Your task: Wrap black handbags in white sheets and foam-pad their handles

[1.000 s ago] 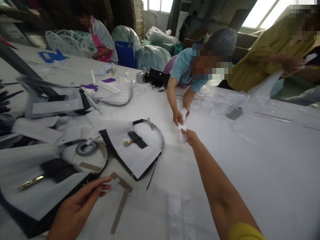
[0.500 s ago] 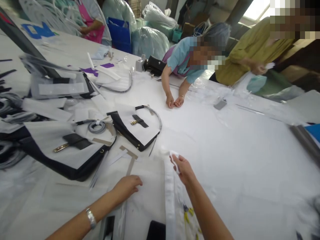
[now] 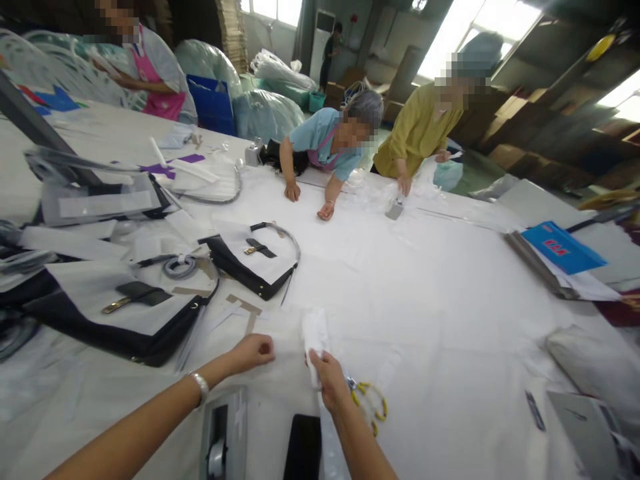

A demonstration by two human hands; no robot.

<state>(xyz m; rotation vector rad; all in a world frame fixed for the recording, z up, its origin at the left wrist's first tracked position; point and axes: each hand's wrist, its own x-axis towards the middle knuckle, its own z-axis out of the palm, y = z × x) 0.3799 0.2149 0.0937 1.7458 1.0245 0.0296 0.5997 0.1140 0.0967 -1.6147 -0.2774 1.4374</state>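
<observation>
My right hand (image 3: pixel 327 380) grips a folded white soft sheet (image 3: pixel 315 330), cloth or paper, which stands up from the fingers. Curled fingers pressed together mark my left hand (image 3: pixel 254 352), just above the table to the left; anything in them is too small to make out. A silver bracelet (image 3: pixel 200 385) circles the left wrist. Yellow-handled pliers (image 3: pixel 370 403) lie beside my right wrist. Between my forearms are a black flat phone-like object (image 3: pixel 303 445) and a grey tape dispenser (image 3: pixel 225 433).
Two black handbags (image 3: pixel 165 340) (image 3: pixel 270 283), faced with white sheets, lie at left. Across the white table (image 3: pixel 450 320), a person in blue (image 3: pixel 320 137) leans forward; another in mustard (image 3: pixel 417 137) touches a small grey block (image 3: pixel 395 208). A blue folder (image 3: pixel 563 248) lies at right.
The white sheet now stands upright in my right hand, which has come lower and nearer. My left hand's fingers have curled in. The view has tilted up, and the person in mustard has reached down.
</observation>
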